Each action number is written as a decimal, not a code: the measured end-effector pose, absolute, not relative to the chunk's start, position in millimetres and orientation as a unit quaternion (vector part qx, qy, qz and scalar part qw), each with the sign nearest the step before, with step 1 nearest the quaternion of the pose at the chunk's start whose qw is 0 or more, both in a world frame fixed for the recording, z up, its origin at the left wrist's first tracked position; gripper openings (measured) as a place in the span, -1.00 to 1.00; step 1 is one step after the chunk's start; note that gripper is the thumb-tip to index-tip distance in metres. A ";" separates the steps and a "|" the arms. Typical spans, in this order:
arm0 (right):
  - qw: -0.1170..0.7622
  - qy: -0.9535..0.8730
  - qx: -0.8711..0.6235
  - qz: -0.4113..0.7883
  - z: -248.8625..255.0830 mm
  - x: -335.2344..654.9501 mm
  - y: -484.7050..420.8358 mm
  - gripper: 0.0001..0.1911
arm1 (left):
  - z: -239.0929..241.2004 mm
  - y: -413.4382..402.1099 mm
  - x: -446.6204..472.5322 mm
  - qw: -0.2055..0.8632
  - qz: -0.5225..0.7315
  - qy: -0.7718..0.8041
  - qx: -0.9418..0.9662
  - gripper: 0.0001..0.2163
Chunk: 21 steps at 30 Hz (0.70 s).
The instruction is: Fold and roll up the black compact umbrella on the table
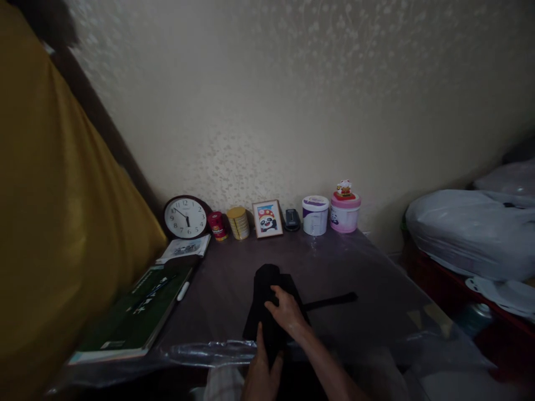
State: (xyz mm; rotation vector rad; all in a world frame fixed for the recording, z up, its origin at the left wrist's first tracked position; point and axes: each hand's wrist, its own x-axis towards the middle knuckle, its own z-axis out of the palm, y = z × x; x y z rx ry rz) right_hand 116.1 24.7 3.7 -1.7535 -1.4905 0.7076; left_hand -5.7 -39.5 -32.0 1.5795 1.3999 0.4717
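Cloth (pixel 259 301), black, strap (pixel 332 301) out to the right: on table (pixel 326 267), by front edge. My right hand (pixel 287 313): on top, fingers parted. My left hand (pixel 262 374): at cloth's near end; whether gripping, I cannot tell.

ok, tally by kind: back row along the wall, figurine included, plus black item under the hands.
Containers (red, gold, white-purple, pink): 4
Clock: 1
Framed picture: 1
Figurine: 1
Dark device: 1
Black item: 1
Total: 9

The fabric (pixel 259 298) is black, the curtain (pixel 62 195) mustard yellow, the book (pixel 125 320) green with white lettering.
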 end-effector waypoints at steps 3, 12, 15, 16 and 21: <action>0.349 -0.598 -0.675 0.257 7.6 112.0 15.0 -0.57 | -29.6 -39.8 -5.3 0.480 0.197 0.573 0.634 -0.34; 0.312 -0.662 -0.650 0.203 14.2 96.5 -7.6 -0.77 | -32.6 -39.7 -8.6 0.467 0.199 0.562 0.653 -0.31; 0.322 -0.679 -0.631 0.193 13.5 94.7 -12.3 -0.82 | -34.4 -40.0 -10.6 0.463 0.214 0.558 0.654 -0.24; 0.327 -0.683 -0.624 0.192 13.2 94.7 -14.3 -0.82 | -34.0 -40.3 -11.1 0.462 0.226 0.555 0.654 -0.22; 0.336 -0.716 -0.579 0.196 13.6 97.0 -26.7 -0.75 | -29.9 -40.5 -12.9 0.485 0.280 0.509 0.654 -0.14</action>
